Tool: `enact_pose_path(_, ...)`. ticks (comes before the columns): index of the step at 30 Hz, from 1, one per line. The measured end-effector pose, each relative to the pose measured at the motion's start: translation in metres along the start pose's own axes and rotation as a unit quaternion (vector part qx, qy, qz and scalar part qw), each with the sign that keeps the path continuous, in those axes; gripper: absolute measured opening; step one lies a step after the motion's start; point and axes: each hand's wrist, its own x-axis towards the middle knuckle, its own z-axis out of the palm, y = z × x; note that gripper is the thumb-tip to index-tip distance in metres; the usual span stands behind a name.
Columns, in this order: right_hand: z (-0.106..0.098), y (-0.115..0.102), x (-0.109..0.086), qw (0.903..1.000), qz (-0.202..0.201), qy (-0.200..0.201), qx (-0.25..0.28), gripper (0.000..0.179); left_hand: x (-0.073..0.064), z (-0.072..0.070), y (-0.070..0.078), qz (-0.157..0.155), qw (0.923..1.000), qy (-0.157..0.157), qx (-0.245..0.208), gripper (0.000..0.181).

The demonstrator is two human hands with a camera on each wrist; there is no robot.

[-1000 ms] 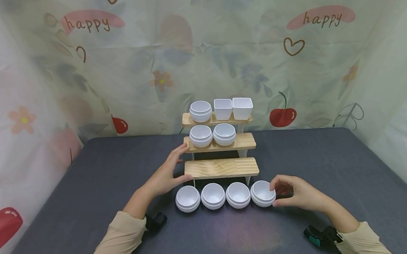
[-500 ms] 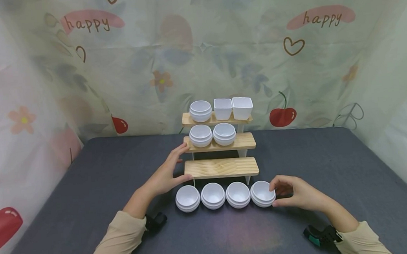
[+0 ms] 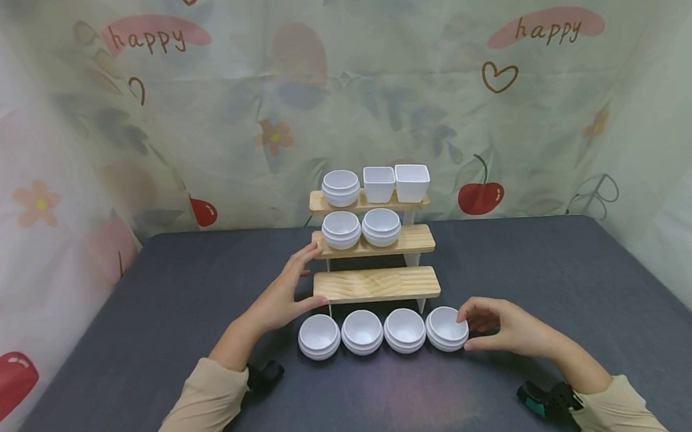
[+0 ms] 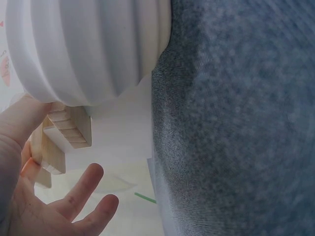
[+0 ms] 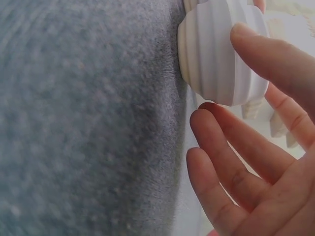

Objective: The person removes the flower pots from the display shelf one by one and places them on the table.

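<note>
Several small white round bowls stand in a row on the table before a three-tier wooden display stand (image 3: 377,285). My right hand (image 3: 504,325) has thumb and index finger around the right side of the rightmost bowl (image 3: 447,331); in the right wrist view this ribbed bowl (image 5: 216,54) rests on the cloth, the other fingers loosely bent beside it. My left hand (image 3: 282,297) touches the stand's left side, thumb at the lowest tier and fingertips at the middle one. Close to the left wrist camera is the leftmost bowl (image 4: 93,44), with two extended fingers below it.
The middle tier carries two round bowls (image 3: 341,230). On the top tier are one round bowl (image 3: 341,188) and two square white bowls (image 3: 413,183). A dark cloth (image 3: 149,337) covers the table, and a printed curtain (image 3: 374,100) hangs behind and at the sides.
</note>
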Motion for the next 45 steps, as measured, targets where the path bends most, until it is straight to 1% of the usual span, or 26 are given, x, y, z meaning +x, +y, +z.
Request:
enact_pose_path(3, -0.002, -0.001, 0.0, 1.0, 0.001, -0.001, 0.005, 0.038, 0.0, 0.0, 0.0, -0.004, 1.0, 0.0, -0.002, 0.085)
enact_pose_path(7, -0.005, -0.004, -0.001, 0.9999, 0.012, -0.002, 0.011, 0.043, 0.0, 0.001, -0.001, 0.011, 0.9999, 0.004, -0.002, 0.085)
enact_pose_path(10, -0.008, -0.006, -0.002, 0.9998, 0.018, 0.004, 0.001, 0.044, 0.0, 0.001, -0.002, 0.024, 0.9997, 0.009, -0.001, 0.085)
enact_pose_path(12, -0.009, -0.007, -0.002, 0.9998, 0.016, 0.009, -0.009, 0.044, 0.0, 0.001, -0.002, 0.025, 0.9996, 0.01, -0.001, 0.085)
enact_pose_path(19, -0.014, -0.012, -0.002, 0.9978, 0.011, 0.043, -0.05, 0.043, 0.0, 0.001, -0.002, 0.005, 0.9999, 0.001, -0.011, 0.084)
enact_pose_path(24, -0.017, -0.02, 0.001, 0.9959, 0.0, 0.064, -0.064, 0.041, 0.0, 0.0, -0.002, 0.004, 1.0, 0.0, -0.009, 0.083)
enact_pose_path(31, -0.022, -0.031, 0.008, 0.9953, -0.002, 0.073, -0.063, 0.037, -0.001, 0.001, 0.001, 0.015, 0.9998, 0.006, -0.007, 0.084)
enact_pose_path(35, -0.022, -0.035, 0.014, 0.9936, -0.009, 0.092, -0.064, 0.035, -0.001, 0.001, 0.0, 0.018, 0.9998, 0.007, -0.007, 0.084)
enact_pose_path(39, -0.022, -0.041, 0.023, 0.9916, -0.008, 0.111, -0.066, 0.034, 0.0, 0.001, -0.002, 0.015, 0.9999, 0.005, -0.006, 0.084)
enact_pose_path(45, -0.021, -0.051, 0.039, 0.9887, -0.006, 0.13, -0.075, 0.034, 0.0, 0.001, -0.003, 0.023, 0.9997, 0.006, -0.006, 0.084)
